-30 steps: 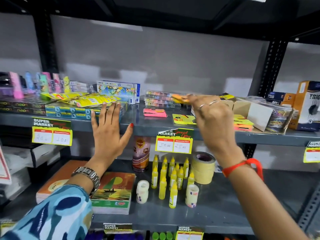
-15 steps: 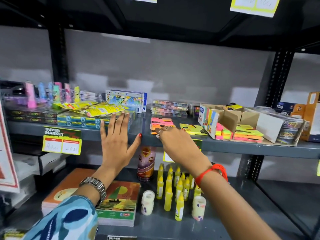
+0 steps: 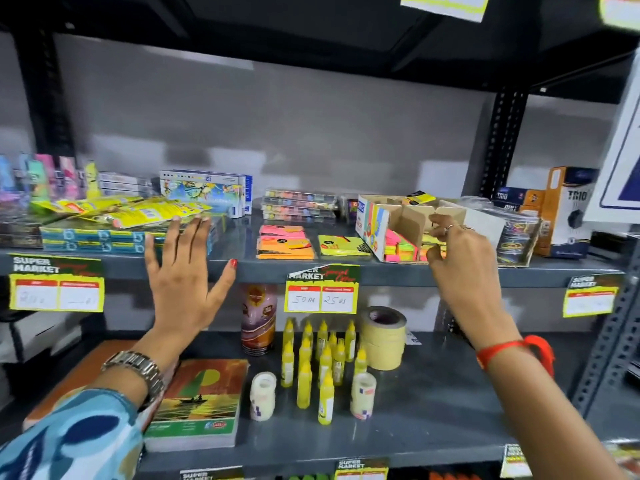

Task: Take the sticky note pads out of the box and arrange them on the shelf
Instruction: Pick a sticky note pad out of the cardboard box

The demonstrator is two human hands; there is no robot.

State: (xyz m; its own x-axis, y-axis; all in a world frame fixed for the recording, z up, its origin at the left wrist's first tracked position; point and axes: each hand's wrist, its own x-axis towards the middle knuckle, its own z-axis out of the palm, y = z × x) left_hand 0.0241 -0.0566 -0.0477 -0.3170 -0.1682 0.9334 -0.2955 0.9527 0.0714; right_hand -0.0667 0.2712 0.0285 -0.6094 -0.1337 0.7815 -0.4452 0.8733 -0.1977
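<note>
Since half a second ago, right hand (image 3: 460,268) has swung from the laid-out pads back to the box (image 3: 372,233). Three wrapped sticky note pads (image 3: 284,244) lie flat on the shelf (image 3: 433,273), left of the box; many neon pads remain inside. Right fingers (image 3: 437,251) curled at the box's open front, just touching the pads there; grip not discernible. Left hand (image 3: 183,278) spread flat, holding nothing, at the shelf edge.
</note>
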